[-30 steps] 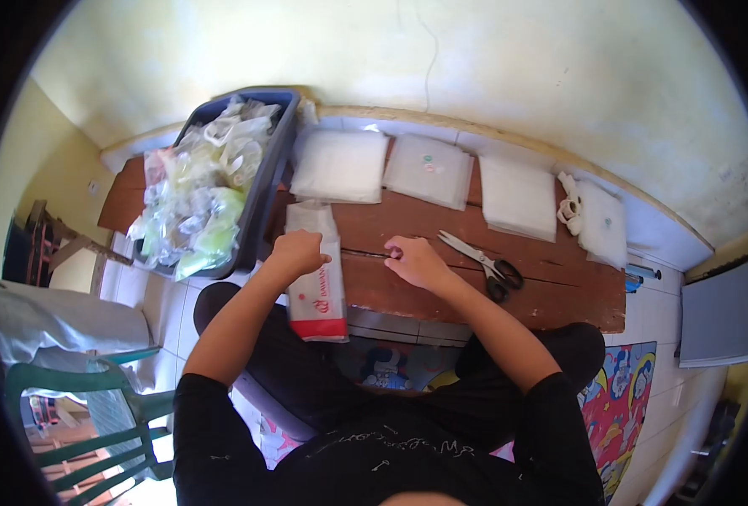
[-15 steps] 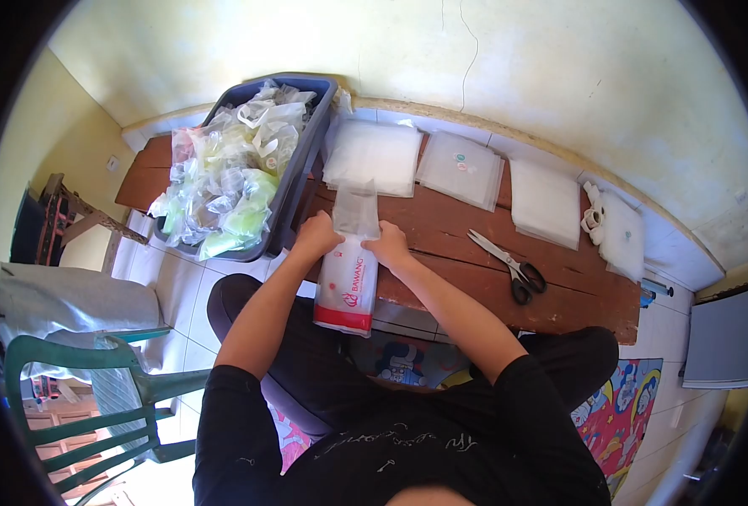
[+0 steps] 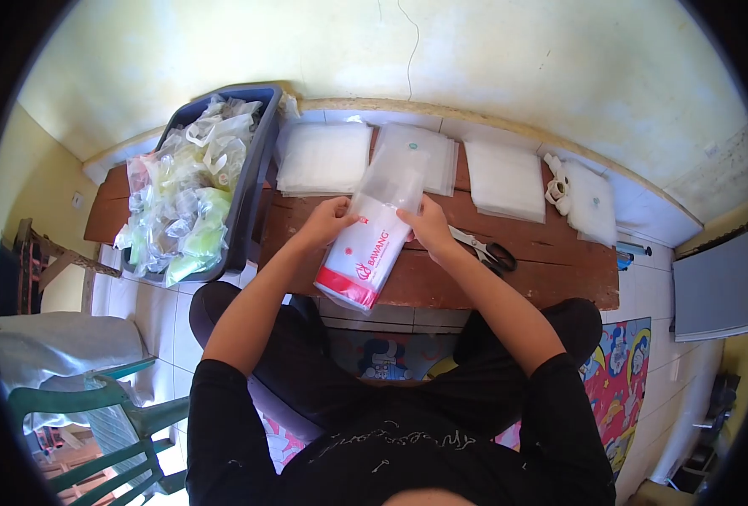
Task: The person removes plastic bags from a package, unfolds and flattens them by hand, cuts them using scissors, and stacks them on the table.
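Nearest us, our L hand (image 3: 332, 221) & R hand (image 3: 427, 226) pinch the BAWANG-printed pkg (image 3: 361, 253) by its side edges, fingers narrow, mid-frame; it slants over the front edge of the desk (image 3: 534, 274). Scissors (image 3: 496, 255) lie open-bladed just beyond R hand. Upper L: dark tub (image 3: 255, 164), heaped w/ plastic bags (image 3: 193, 202), some green-tinted. Farther back, upper centre to R: flat plastic stacks (image 3: 507, 181).
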A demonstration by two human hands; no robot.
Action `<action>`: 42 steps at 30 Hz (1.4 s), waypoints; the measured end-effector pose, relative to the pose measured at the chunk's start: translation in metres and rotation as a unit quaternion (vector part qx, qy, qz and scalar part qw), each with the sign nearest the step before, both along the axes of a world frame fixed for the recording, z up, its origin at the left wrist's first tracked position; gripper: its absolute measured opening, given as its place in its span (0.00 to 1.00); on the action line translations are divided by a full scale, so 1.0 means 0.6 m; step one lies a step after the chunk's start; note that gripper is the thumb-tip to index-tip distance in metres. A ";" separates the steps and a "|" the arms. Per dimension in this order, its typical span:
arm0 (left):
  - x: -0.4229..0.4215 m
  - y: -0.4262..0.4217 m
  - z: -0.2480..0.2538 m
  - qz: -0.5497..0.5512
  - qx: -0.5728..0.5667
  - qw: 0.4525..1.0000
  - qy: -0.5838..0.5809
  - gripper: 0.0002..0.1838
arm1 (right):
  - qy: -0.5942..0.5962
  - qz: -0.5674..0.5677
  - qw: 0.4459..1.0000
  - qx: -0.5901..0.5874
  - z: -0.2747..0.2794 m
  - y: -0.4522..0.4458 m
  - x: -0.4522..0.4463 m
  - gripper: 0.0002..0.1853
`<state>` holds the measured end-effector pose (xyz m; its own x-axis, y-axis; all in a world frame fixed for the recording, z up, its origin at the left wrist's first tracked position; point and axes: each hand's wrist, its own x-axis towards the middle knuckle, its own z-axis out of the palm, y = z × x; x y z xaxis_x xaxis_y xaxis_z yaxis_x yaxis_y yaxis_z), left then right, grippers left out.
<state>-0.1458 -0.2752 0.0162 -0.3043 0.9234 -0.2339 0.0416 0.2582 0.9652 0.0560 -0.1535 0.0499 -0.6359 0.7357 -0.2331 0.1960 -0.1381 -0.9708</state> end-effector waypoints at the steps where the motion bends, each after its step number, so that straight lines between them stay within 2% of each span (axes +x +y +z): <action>1: 0.003 0.007 -0.006 -0.013 0.000 1.000 0.003 0.10 | 0.001 -0.003 1.000 0.001 -0.019 0.011 0.002 0.11; 3: 0.006 0.014 -0.016 -0.035 -0.013 0.999 0.017 0.10 | -0.026 -0.081 0.970 0.228 -0.055 0.031 -0.003 0.15; 7: 0.010 0.007 -0.041 -0.075 -0.013 0.997 0.031 0.09 | -0.095 -0.121 0.958 0.241 -0.062 0.062 -0.010 0.11; 9: 0.011 0.005 -0.047 -0.066 -0.005 0.997 0.029 0.10 | -0.016 -0.096 0.970 0.224 -0.057 0.063 -0.021 0.11; 12: 0.028 0.016 -0.048 -0.034 0.024 0.999 0.024 0.13 | -0.018 -0.078 0.954 0.289 -0.040 0.047 -0.040 0.11; 14: 0.045 0.029 -0.052 -0.013 0.045 0.999 0.021 0.15 | -0.011 -0.077 0.952 0.296 -0.027 0.032 -0.053 0.11; 16: 0.061 0.042 -0.056 0.037 0.125 0.991 -0.011 0.20 | -0.008 -0.076 0.950 0.304 -0.026 0.026 -0.064 0.11; 20: 0.058 0.043 -0.041 0.017 0.080 0.996 -0.039 0.18 | 0.019 -0.085 0.964 0.250 -0.013 0.027 -0.070 0.11; 22: 0.047 0.047 -0.050 0.015 0.081 0.996 0.023 0.16 | 0.023 -0.088 0.968 0.235 -0.006 0.037 -0.078 0.11; 24: 0.043 0.046 -0.057 0.024 0.078 0.996 0.022 0.15 | 0.175 -0.127 0.957 0.192 0.003 0.047 -0.089 0.11; 28: 0.041 0.048 -0.058 0.016 0.060 0.996 0.060 0.12 | 0.098 -0.125 0.954 0.254 0.036 0.064 -0.084 0.11; 30: 0.047 0.048 -0.060 0.030 0.053 0.996 0.071 0.11 | 0.182 -0.162 0.943 0.227 0.053 0.062 -0.089 0.11; 32: 0.051 0.046 -0.058 0.046 0.048 0.994 0.082 0.11 | 0.210 -0.167 0.936 0.230 0.070 0.072 -0.091 0.11; 37: 0.052 0.044 -0.047 0.056 0.053 0.994 0.078 0.13 | 0.233 -0.163 0.931 0.230 0.140 0.091 -0.078 0.12; 39: 0.045 0.046 -0.054 0.054 0.047 0.995 0.075 0.14 | 0.280 -0.175 0.925 0.188 0.183 0.088 -0.073 0.12; 42: 0.028 0.049 -0.058 0.055 0.043 0.995 0.076 0.14 | 0.321 -0.191 0.907 0.192 0.234 0.095 -0.057 0.12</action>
<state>-0.1292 -0.2456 -0.0183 -0.4298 0.8974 -0.0995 0.1650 0.1864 0.9685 0.0216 -0.0966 0.1906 -0.2313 0.8793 0.4164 -0.4187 0.2963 -0.8584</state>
